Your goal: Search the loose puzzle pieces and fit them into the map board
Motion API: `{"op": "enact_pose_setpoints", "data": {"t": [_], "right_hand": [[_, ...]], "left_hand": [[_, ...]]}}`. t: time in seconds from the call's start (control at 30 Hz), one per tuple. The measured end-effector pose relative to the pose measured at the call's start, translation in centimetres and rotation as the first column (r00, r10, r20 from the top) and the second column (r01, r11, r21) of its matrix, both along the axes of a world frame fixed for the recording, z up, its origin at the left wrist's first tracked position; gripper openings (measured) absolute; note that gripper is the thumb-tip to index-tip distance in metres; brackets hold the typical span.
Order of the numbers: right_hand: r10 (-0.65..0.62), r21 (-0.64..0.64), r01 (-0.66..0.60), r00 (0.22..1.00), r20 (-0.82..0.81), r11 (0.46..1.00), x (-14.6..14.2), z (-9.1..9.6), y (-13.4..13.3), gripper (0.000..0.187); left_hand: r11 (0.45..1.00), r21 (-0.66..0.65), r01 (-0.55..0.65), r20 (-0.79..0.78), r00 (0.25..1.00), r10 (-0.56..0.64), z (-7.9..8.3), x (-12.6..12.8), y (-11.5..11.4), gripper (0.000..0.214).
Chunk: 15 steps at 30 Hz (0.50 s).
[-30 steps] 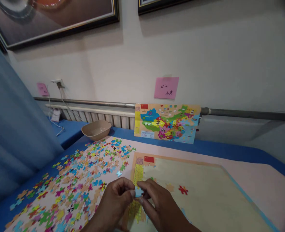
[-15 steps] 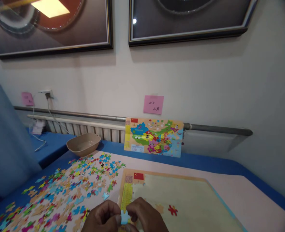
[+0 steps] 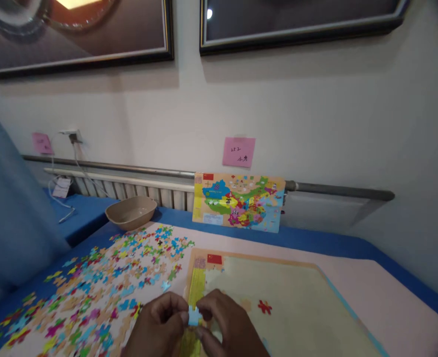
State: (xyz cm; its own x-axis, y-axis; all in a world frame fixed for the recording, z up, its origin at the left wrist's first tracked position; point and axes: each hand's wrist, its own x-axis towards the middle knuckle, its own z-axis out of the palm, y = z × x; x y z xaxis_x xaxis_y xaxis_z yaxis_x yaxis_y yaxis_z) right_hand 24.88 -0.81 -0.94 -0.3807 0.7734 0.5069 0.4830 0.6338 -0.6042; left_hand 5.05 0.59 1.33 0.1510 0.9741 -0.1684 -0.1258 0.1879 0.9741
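My left hand [image 3: 159, 325] and my right hand [image 3: 228, 325] meet at the bottom of the view and pinch one small light-blue puzzle piece [image 3: 193, 316] between their fingertips. They hover over the left edge of a pale puzzle board [image 3: 297, 297], above its yellow strip [image 3: 196, 285]. A red flag [image 3: 214, 259] is set in the board's top left corner, and a single red piece [image 3: 264, 307] lies on it. Several loose coloured pieces [image 3: 103, 287] are spread on the table left of my hands.
A coloured map sheet [image 3: 239, 201] leans against the radiator at the back. A tan bowl [image 3: 131, 212] stands at the back left. A pink note [image 3: 239, 151] sticks to the wall. A blue curtain [image 3: 11, 218] hangs at the left.
The camera tilted up and then slightly back down, so the hands sit lower in view than a second ago. Both hands keep their pinch on the blue piece.
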Motion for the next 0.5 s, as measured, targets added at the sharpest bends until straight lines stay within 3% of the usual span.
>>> {"op": "enact_pose_setpoints", "data": {"t": [0.17,0.33,0.5], "right_hand": [[-0.022,-0.011,0.022,1.0,-0.021,1.0,-0.4,1.7,-1.2,0.028],[-0.014,-0.032,0.012,0.999,-0.033,0.999,-0.4,2.1,-1.3,0.03],[-0.014,-0.005,0.014,1.0,-0.013,1.0,-0.3,1.7,-0.8,0.033]], "left_hand": [[1.0,-0.023,-0.01,-0.022,1.0,0.01,0.8,0.0,-0.1,0.027],[0.997,-0.067,-0.028,0.015,0.999,0.029,1.7,0.3,-0.3,0.028],[0.998,-0.047,0.032,0.006,0.999,-0.031,0.3,0.0,-0.2,0.033]]}}
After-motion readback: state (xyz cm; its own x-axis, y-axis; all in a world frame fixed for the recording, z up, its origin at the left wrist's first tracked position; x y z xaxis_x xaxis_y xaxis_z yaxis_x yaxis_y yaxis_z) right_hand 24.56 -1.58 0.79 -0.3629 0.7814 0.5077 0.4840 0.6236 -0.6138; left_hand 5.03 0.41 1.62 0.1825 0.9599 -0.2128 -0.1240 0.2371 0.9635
